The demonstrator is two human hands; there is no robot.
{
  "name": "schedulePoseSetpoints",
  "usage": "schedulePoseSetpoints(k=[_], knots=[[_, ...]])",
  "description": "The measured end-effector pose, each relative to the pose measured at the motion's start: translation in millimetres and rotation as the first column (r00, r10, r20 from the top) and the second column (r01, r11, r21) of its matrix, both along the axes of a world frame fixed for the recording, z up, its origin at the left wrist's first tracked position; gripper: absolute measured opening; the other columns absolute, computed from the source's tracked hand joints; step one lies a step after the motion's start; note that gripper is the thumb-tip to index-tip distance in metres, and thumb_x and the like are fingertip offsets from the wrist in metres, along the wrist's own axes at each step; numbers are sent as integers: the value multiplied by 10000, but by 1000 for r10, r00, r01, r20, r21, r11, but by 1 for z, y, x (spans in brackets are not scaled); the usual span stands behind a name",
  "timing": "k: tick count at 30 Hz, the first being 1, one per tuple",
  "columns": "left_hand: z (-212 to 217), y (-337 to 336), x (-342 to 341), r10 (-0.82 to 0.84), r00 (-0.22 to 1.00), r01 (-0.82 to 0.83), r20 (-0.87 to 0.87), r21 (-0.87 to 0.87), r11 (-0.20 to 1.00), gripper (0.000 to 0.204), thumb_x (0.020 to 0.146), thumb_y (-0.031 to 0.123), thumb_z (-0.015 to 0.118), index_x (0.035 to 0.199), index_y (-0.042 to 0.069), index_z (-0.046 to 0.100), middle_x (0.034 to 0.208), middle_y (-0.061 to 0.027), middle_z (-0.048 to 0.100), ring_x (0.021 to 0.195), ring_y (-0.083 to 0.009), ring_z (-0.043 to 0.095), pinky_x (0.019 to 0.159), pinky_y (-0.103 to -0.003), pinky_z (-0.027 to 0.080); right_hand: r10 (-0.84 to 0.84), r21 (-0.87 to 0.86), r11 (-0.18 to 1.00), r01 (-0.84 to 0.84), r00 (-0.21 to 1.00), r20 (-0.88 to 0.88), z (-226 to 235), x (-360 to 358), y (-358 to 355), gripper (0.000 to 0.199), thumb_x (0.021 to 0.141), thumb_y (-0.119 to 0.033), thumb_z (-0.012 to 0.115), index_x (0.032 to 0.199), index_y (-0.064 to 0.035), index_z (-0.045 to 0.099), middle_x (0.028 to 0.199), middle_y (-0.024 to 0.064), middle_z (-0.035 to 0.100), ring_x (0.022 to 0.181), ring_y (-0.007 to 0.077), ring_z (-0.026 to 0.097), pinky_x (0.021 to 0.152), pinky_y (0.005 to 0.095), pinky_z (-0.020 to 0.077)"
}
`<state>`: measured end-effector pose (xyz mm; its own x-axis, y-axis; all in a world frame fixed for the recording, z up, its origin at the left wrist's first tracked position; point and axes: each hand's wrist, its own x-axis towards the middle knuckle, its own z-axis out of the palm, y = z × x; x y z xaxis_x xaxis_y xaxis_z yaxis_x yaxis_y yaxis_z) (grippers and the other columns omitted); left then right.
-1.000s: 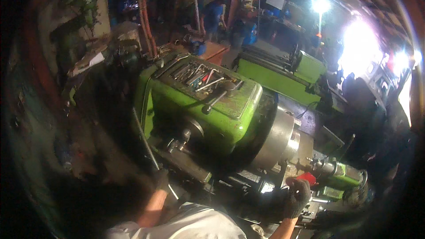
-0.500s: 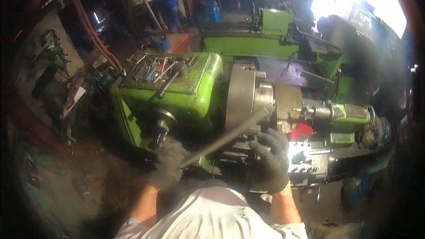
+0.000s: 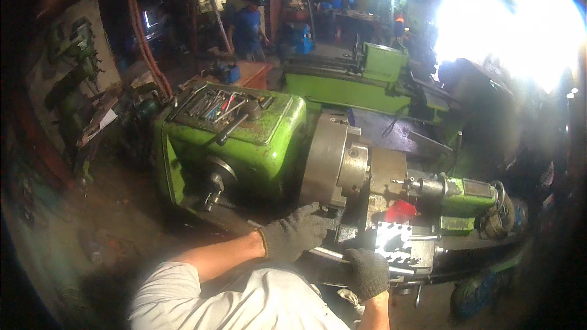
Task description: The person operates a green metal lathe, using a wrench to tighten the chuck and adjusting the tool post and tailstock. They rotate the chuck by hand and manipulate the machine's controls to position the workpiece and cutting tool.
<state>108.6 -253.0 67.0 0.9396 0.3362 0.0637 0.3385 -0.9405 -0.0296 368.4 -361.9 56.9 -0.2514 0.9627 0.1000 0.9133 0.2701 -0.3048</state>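
Observation:
A grey knitted glove covers each hand. My right hand [image 3: 368, 274] is closed round a long metal rod [image 3: 330, 253], which lies slantwise in front of the green lathe. The rod's right end sticks out past that hand toward the bright tool post [image 3: 394, 244]. My left hand [image 3: 295, 231] reaches with extended fingers to the lower edge of the large lathe chuck [image 3: 324, 156]; whether it touches the chuck I cannot tell. The rod passes beneath this hand, and its far left end shows beyond the wrist. A round metal piece [image 3: 353, 168] sits at the chuck's face.
The green headstock [image 3: 263, 140] carries several hand tools [image 3: 214, 104] and a lever [image 3: 235, 128]. A red cloth-like thing [image 3: 400, 211] lies behind the tool post. The green tailstock [image 3: 468, 198] stands right. Another green lathe [image 3: 342, 85] and a person [image 3: 247, 29] are farther back.
The rod, raised slantwise before the chuck, has come down low in front of the lathe. My right hand has lowered and closed on it; my left has moved right, toward the chuck.

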Motion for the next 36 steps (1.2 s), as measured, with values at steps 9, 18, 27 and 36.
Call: schedulePoseSetpoints(k=[9,18,27,36], knots=[[17,41,-16,214,840,-249,499,5,968,625,892,405,738,1418,94,607,1476,-196,539,1427,-379,461,1254,-582,246,-335,41,922,384,848,-411,-24,24,-40,196,877,-145,748,1041,-40,729,770,135,667,668,229,634,656,354,534],[11,165,52,445,532,-465,720,-191,865,650,947,342,704,1493,62,491,1461,-193,527,1421,-370,453,1204,-492,355,-487,164,792,588,770,-411,15,47,43,204,974,-216,691,1149,-110,690,826,134,709,750,283,703,679,416,536],[-27,193,99,399,626,-625,670,124,771,802,988,544,546,1588,34,401,1613,-233,397,1505,-419,347,1256,-609,228,-454,173,872,457,889,-62,29,49,171,239,1050,-323,586,1203,-143,623,971,208,747,957,457,724,807,571,559],[-17,221,92,345,624,-540,701,67,839,925,902,456,681,1617,1,311,1638,-267,321,1529,-439,297,1263,-595,215,-302,73,953,295,946,118,58,66,213,305,1066,-356,564,1179,-89,659,1035,240,751,983,462,731,829,581,570]])
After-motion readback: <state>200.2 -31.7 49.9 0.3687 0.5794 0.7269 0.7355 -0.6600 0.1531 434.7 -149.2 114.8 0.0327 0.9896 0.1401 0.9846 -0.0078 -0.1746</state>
